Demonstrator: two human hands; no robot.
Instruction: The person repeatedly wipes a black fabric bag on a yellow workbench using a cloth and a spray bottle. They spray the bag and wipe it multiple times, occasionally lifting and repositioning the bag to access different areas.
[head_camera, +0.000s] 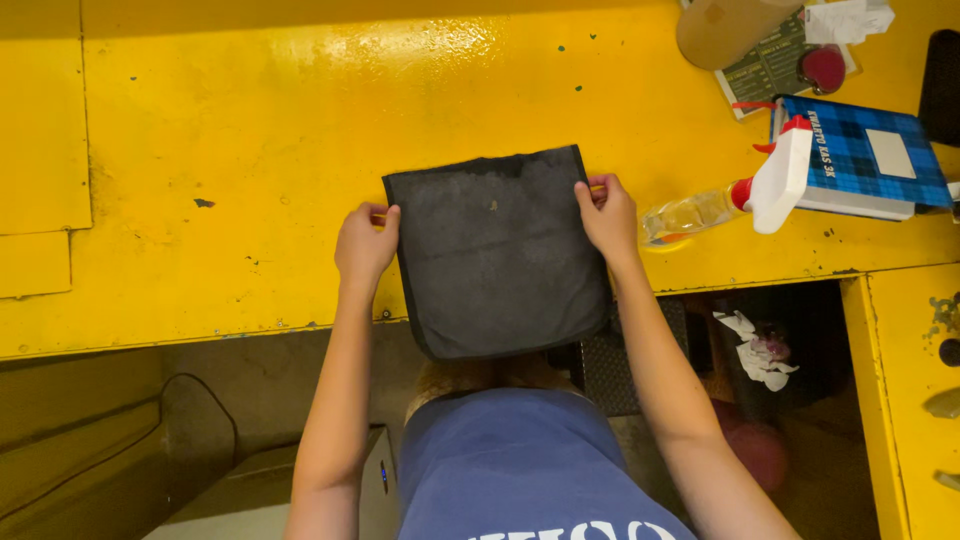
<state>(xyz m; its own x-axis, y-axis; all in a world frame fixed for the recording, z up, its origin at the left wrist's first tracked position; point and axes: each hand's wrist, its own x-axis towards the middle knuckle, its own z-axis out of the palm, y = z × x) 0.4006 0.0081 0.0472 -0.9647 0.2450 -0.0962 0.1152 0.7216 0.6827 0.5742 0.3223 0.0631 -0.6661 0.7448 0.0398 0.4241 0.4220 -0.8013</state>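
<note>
A dark grey, dusty square cloth pad (497, 250) lies on the yellow workbench (250, 160), its near edge hanging over the bench's front. My left hand (365, 245) pinches the pad's left edge near the top corner. My right hand (607, 215) pinches the right edge near its top corner. Both arms reach up from below, on either side of my blue shirt.
A spray bottle (740, 198) with a white and red head lies on its side right of the pad. Behind it sit a blue checked book (870, 155), a tan roll (725, 30) and crumpled paper (848, 20). Paper scraps (760, 350) lie under the bench.
</note>
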